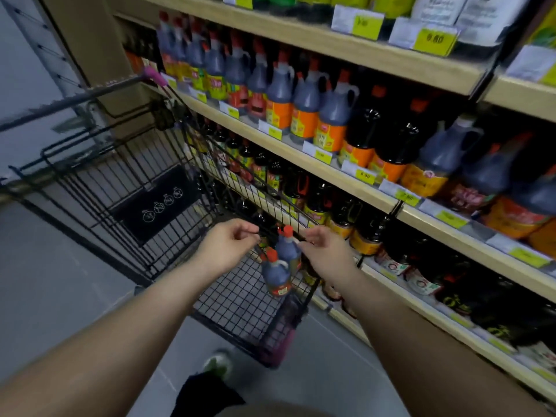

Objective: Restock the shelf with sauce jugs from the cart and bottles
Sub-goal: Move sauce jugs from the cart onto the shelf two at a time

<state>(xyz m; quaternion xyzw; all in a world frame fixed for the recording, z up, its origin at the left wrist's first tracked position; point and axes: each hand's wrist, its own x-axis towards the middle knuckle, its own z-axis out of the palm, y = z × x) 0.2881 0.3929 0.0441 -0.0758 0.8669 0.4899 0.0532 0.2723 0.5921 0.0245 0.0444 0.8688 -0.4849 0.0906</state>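
Store aisle, stocked shelf (249, 121) on the right, black wire cart (90, 188) beside it. 2 sauce jugs stand in the cart's near corner. Right hand (323, 246) touches the rear jug (288, 250) at its handle, grip unclear. Left hand (227, 246) is curled above the front jug (275, 275), can't tell if holding anything. Hook handles fully, lift straight up clear of the wire.

Motion blur smears the whole shelf (249, 123), so the print on the price tags (365, 175) and on the jug labels cannot be read. The right hand (323, 246) has its fingertips at the neck of the upper jug (287, 251) in the cart (240, 299), but a grip cannot be made out. Nor is it clear whether the left hand (228, 243) pinches anything. The top bottles (391, 6) are cut off by the upper edge.
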